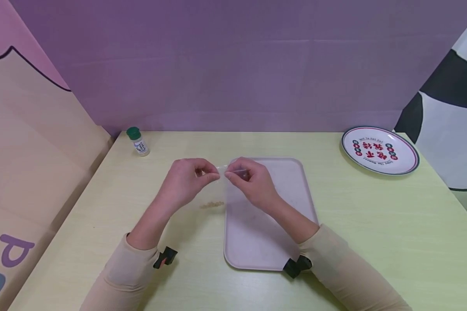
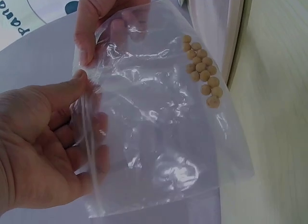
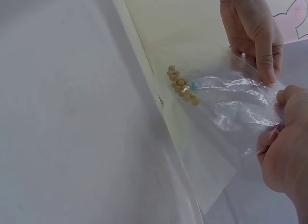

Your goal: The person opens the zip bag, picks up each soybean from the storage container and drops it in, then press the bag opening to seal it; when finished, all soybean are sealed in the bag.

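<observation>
A clear plastic zip bag (image 2: 144,89) hangs upright between both hands, over the left edge of the tray. Several small round tan balls (image 2: 202,67) lie gathered along its bottom; in the head view they show as a tan strip (image 1: 212,204) below the hands. My left hand (image 1: 184,179) pinches the bag's top edge between thumb and fingers. Close beside it, my right hand (image 1: 253,181) pinches the same edge, thumb and index finger near the left thumb. The left wrist view shows the left fingers behind the film. Whether the bag's mouth is sealed, I cannot tell.
A pale rectangular tray (image 1: 270,242) lies on the light table under the right hand. At the back left stands a small clear jar with a green lid (image 1: 138,141). An oval plate (image 1: 401,166) with red lettering sits at the back right. A purple panel (image 1: 241,86) rises behind the table.
</observation>
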`<state>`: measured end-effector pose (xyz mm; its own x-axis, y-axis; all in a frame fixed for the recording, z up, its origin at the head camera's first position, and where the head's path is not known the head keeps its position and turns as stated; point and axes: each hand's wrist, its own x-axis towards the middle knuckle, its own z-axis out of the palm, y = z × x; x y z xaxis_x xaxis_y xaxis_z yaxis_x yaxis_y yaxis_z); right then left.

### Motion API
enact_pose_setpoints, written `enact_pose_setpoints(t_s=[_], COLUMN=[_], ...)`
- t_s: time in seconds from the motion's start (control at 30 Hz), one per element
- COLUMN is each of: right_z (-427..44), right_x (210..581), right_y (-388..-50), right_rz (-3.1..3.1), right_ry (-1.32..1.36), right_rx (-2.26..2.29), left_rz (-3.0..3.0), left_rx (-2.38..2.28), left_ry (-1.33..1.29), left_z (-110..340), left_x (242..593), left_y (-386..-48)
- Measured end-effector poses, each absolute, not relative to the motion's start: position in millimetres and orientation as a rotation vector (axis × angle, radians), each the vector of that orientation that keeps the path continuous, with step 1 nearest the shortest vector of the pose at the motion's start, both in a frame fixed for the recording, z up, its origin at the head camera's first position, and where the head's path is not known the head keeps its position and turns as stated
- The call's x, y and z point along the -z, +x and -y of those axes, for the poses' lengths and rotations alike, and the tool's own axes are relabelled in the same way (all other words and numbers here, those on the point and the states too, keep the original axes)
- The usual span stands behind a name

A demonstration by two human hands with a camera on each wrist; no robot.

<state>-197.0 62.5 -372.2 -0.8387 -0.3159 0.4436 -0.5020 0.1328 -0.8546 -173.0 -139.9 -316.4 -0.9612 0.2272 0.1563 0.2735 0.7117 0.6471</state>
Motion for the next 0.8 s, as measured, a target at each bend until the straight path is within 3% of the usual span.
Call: enact_pose_setpoints(t_s=[0.8], right_z=[-63.1], right_x=[378.1], right_y=[-202.0], right_rz=[2.227], right_ry=[0.746], right_rx=[-1.901], left_rz=[2.840], left_rx=[1.114], left_ry=[-0.449], left_z=[140.6], left_x=[315.9], left_y=[-172.8])
